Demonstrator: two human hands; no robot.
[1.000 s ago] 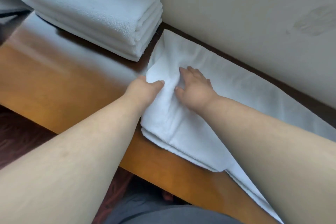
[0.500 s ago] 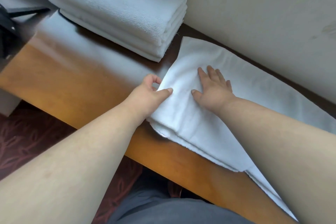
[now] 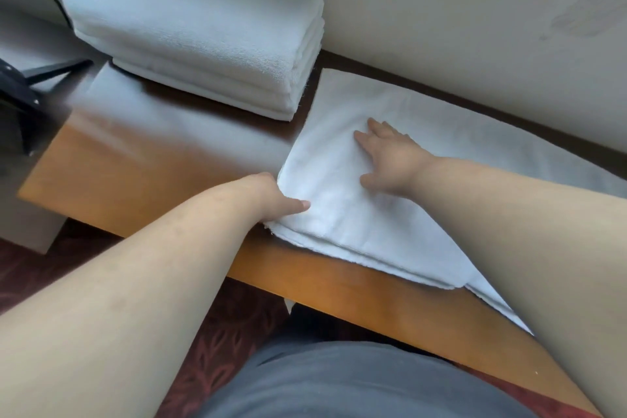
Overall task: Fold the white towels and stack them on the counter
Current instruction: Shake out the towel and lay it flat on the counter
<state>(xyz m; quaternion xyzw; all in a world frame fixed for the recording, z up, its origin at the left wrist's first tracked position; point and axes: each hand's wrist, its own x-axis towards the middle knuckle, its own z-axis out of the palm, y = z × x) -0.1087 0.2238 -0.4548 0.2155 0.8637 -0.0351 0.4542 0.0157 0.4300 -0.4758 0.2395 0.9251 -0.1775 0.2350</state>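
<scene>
White terry towel (image 3: 342,214), partly folded, lies on the glossy brown wooden desk (image 3: 142,166) along the far wall. Your left hand (image 3: 278,202) pinches its left edge, thumb on top, fingers tucked underneath. Your right hand (image 3: 390,159) presses flat, fingers spread. A stack of folded white towels (image 3: 203,44) sits far left.

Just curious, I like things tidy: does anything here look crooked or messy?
Slightly. The towel being folded lies at an angle, its near layers hanging over the counter edge. The folded stack looks neat.
</scene>
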